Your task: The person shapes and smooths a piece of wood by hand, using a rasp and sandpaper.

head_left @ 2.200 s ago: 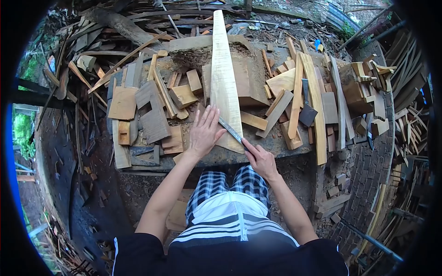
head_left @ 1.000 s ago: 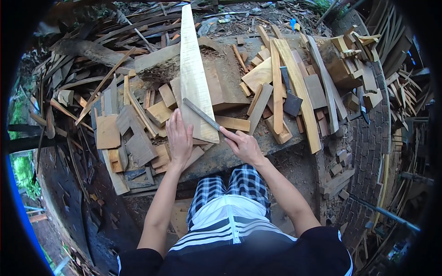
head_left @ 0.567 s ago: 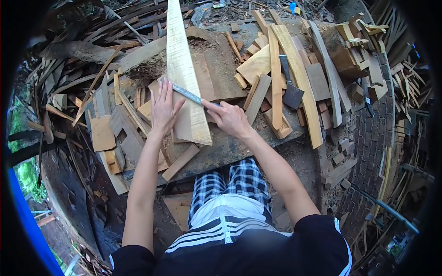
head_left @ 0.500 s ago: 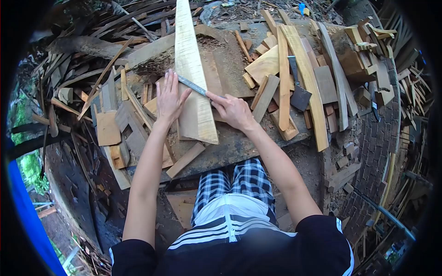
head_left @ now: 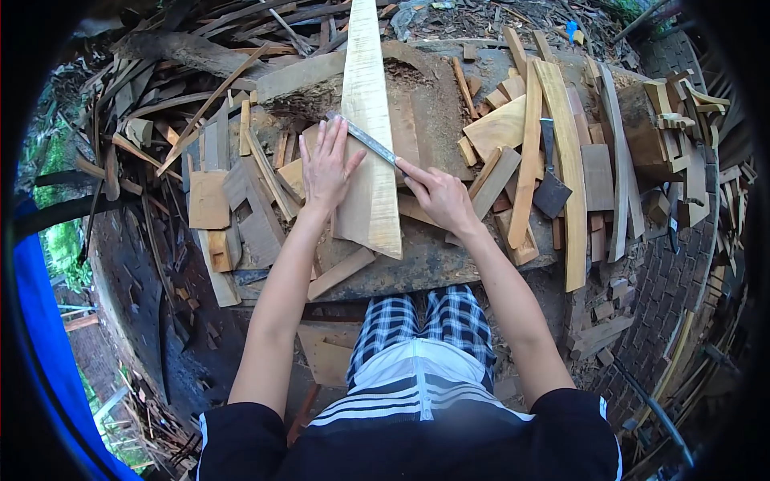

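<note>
A long pale board [head_left: 370,96], wider toward its near end, lies lengthwise on the wooden work surface [head_left: 425,268]. A narrow metal bar [head_left: 370,143], possibly a file or rasp, crosses it diagonally. The bar's near right end is in my right hand [head_left: 441,195], with the fingers closed round it at the board's right side. My left hand [head_left: 327,164] lies flat with its fingers spread over the board's left part, its fingertips beside the bar's far left end. Whether those fingertips press on the bar is hard to tell.
Loose wood pieces [head_left: 210,200] lie left of the board. On the right are long wooden strips [head_left: 561,160], a dark-bladed tool [head_left: 551,192] and stacked offcuts [head_left: 646,128]. Scrap wood is heaped behind the work surface, and a brick floor [head_left: 658,264] shows at the right.
The whole view has shifted, so the surface and both hands appear farther right. Both hands keep about the same places on the board and bar.
</note>
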`<move>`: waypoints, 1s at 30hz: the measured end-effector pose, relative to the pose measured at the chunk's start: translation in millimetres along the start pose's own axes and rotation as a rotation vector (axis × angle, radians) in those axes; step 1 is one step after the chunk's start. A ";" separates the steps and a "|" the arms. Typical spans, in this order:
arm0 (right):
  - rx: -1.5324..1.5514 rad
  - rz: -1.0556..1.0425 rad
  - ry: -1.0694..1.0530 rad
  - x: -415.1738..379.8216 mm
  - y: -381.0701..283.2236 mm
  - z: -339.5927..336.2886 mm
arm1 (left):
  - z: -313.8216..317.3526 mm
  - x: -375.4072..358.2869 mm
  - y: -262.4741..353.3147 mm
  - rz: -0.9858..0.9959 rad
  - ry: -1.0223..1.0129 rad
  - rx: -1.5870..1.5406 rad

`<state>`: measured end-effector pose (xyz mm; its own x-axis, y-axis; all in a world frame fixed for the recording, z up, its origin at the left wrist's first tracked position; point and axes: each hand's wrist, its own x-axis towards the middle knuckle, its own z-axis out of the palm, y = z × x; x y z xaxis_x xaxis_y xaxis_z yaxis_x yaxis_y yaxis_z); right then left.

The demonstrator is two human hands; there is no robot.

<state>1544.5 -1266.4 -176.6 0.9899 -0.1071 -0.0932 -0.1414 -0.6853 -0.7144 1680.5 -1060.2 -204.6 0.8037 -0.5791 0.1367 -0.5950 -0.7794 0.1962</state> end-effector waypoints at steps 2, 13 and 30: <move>-0.020 -0.011 0.003 6.4 -1.5 -0.3 | -7.1 6.0 -2.5 0.005 -0.037 0.071; -0.059 -0.002 0.007 4.1 0.0 -2.2 | -6.1 13.8 3.9 0.014 -0.077 0.123; -0.056 -0.040 -0.005 34.4 5.2 4.7 | -12.6 45.2 0.4 0.012 -0.008 0.178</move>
<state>1577.9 -1270.2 -186.9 0.9948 -0.0754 -0.0686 -0.1019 -0.7285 -0.6774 1716.7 -1083.7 -186.1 0.7969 -0.5899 0.1301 -0.5969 -0.8021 0.0197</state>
